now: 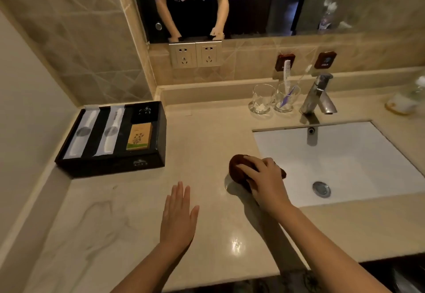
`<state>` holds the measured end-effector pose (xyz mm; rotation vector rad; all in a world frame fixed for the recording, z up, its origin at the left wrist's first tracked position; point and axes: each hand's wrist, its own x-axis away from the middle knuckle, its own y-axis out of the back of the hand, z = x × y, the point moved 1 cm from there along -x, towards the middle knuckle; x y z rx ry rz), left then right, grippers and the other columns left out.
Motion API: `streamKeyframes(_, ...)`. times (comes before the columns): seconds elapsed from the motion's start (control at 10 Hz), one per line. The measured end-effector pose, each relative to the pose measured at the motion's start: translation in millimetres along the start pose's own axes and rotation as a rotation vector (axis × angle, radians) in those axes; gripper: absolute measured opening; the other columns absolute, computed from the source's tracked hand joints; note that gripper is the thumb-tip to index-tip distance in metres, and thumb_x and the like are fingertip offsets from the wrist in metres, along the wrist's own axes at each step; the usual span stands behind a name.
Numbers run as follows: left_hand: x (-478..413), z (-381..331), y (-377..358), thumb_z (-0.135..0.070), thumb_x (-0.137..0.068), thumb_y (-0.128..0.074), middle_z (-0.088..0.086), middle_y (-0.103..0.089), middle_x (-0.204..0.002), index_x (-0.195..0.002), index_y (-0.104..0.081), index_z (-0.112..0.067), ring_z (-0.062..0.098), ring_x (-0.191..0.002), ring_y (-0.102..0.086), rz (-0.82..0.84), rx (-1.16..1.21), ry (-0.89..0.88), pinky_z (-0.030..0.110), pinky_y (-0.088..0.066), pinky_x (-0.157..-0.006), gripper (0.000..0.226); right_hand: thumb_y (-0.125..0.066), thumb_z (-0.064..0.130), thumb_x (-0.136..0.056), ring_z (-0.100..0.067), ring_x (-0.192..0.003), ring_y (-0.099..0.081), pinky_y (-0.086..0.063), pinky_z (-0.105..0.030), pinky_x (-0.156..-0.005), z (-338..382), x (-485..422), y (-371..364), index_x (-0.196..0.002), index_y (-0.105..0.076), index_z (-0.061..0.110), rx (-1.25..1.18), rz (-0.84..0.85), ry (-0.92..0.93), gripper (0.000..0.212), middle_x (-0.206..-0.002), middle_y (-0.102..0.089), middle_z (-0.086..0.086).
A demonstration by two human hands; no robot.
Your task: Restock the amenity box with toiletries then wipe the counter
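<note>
Head view, from the far left: the black amenity box (110,164) sits in the corner of the beige bench (115,223), pushed close to the tiled wall. Its lid is off. Inside lie two long white sachets (79,133), side by side in the left compartments, and a small printed card packet (139,136) in the front right compartment. The small compartment behind that packet holds something dark which I cannot make out.

Nearer the front edge, the left hand (178,216) rests flat, palm down, fingers spread and released, holding nothing; whether it touches the bench or hovers just above it I cannot tell.

To its right, the right hand (262,179) is pressed down and clenched over a dark brown cloth (239,167), which lies bunched on the bench just beside the left rim of the white sink (345,154).

Behind, against the back ledge, stand two clear glasses (263,98); the right one holds a white comb (287,72) and a toothbrush (293,88). Just right of them rises the chrome tap (318,96), above the sink. A double wall socket (195,54) sits under the mirror (253,5).
</note>
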<state>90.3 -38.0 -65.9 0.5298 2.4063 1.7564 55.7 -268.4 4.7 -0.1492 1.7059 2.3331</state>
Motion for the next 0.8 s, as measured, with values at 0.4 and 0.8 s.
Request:
streamKeyframes(0.4,72.7,2.3,-4.3,-0.047,-0.097,-0.012,0.0,0.028,-0.151,-0.148,0.012,-0.019,0.014,-0.141,0.024,0.152,-0.05,-0.064,0.032,0.016,-0.115,0.063,-0.057,0.028,-0.09,-0.025,-0.111,-0.044,-0.037,-0.036,-0.093,1.2,95.4,29.8,-0.131,-0.051,0.036,0.058,0.186,-0.048,0.043,-0.141,-0.047,0.007)
streamKeyframes(0.8,92.9,-31.3,6.8,-0.038,-0.099,-0.028,-0.006,-0.004,-0.158,-0.149,-0.017,-0.021,0.015,-0.147,-0.003,0.103,0.14,-0.08,0.028,-0.006,-0.117,0.055,-0.038,0.043,-0.084,-0.031,-0.115,-0.051,-0.043,-0.046,-0.095,10.1,146.9,25.9,-0.127,-0.055,0.021,-0.118,-0.004,-0.247,0.051,-0.136,-0.052,-0.009)
